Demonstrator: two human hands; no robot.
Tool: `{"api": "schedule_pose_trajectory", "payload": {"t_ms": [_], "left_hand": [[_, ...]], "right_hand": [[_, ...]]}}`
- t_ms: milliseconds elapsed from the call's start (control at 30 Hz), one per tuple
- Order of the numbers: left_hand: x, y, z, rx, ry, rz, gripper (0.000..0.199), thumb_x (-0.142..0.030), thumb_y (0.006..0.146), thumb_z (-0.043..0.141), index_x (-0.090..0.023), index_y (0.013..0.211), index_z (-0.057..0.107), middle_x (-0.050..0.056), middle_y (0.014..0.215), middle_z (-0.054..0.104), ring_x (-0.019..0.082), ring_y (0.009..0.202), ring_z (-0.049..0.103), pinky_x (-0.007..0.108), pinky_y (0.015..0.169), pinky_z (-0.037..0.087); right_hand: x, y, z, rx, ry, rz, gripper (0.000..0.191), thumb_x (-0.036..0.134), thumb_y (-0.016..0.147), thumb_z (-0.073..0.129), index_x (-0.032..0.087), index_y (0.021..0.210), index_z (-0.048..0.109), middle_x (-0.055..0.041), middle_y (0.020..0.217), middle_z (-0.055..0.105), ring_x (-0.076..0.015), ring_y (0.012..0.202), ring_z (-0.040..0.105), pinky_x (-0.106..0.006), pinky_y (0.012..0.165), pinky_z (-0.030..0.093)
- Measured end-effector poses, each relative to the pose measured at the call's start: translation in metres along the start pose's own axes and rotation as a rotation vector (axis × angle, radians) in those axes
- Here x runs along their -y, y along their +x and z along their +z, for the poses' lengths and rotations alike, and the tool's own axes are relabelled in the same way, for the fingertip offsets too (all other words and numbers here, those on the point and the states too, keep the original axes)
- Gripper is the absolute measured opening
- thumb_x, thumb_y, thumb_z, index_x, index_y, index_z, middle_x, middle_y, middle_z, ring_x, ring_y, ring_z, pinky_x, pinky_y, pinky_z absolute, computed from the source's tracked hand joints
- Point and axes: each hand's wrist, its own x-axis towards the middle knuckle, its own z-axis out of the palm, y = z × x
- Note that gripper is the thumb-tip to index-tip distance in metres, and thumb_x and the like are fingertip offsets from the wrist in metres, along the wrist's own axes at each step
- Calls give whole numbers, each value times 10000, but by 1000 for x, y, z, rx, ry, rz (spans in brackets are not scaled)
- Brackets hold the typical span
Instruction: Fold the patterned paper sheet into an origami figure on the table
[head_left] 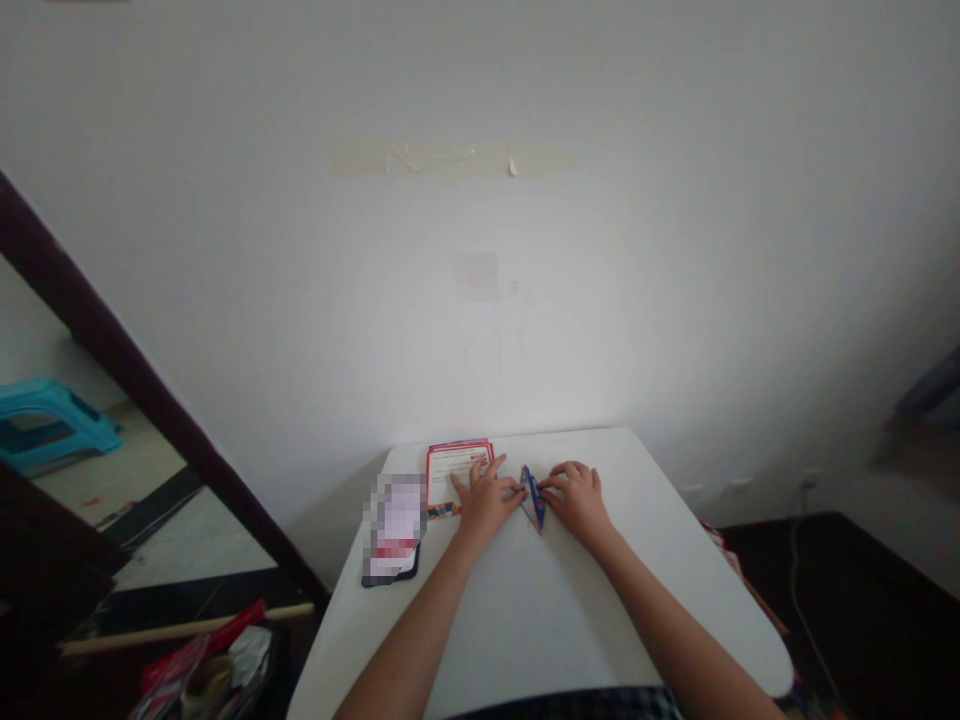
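Note:
A small piece of folded paper [533, 503], blue and purple and narrowing to a point at each end, lies on the white table [551, 620]. My left hand [486, 500] pinches its left edge with thumb and forefinger, the other fingers spread over a red-bordered printed card [444, 470]. From the other side, my right hand [579, 500] grips the right edge of the paper between its fingertips. The fingers partly cover both the paper and the card.
A phone [391, 530], its screen blurred out, lies near the table's left edge. The table's back edge meets a white wall [480, 350]. Left of the table are a dark door frame [150, 385], a blue stool [56, 420] and a bin with rubbish [217, 670].

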Motion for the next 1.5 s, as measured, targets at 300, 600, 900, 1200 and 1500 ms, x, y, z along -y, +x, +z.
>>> {"api": "schedule_pose_trajectory", "payload": {"t_ms": [300,600,900,1200,1500], "left_hand": [[1,-3,-3,40,8,10,239,-553,770,654,-441,968,727,-76,1547,343,365,1441,183,771,1058,-7],[1,-8,-4,37,19,10,356,-608,680,709,-455,1001,716,-50,1553,334,374,1425,227,751,1073,2],[-1,-10,-9,53,31,7,399,-647,658,700,-479,1020,703,-50,1561,313,376,1425,229,756,1070,18],[-3,-10,-11,65,53,-28,413,-666,672,673,-476,1037,702,-36,1556,323,370,1431,219,744,1080,11],[-1,-10,-9,61,65,-27,443,-694,655,672,-473,1038,703,-28,1560,314,366,1426,228,752,1074,20]], "right_hand": [[-3,0,-8,91,-43,-35,290,457,833,640,445,1122,659,-2,1256,565,-275,1304,339,-640,1106,128],[-4,-2,-15,115,-53,-94,346,492,802,663,440,1144,644,-9,1272,556,-286,1310,343,-680,1094,110],[-3,-3,-20,154,-44,-99,415,515,769,682,431,1172,629,-20,1293,539,-285,1308,344,-683,1097,82],[-4,-3,-24,189,-20,-94,498,521,717,722,432,1194,611,-24,1307,525,-294,1304,352,-707,1085,47],[-4,-3,-25,239,-17,-85,587,557,680,735,423,1231,584,-34,1339,490,-307,1310,341,-711,1080,38]]}}
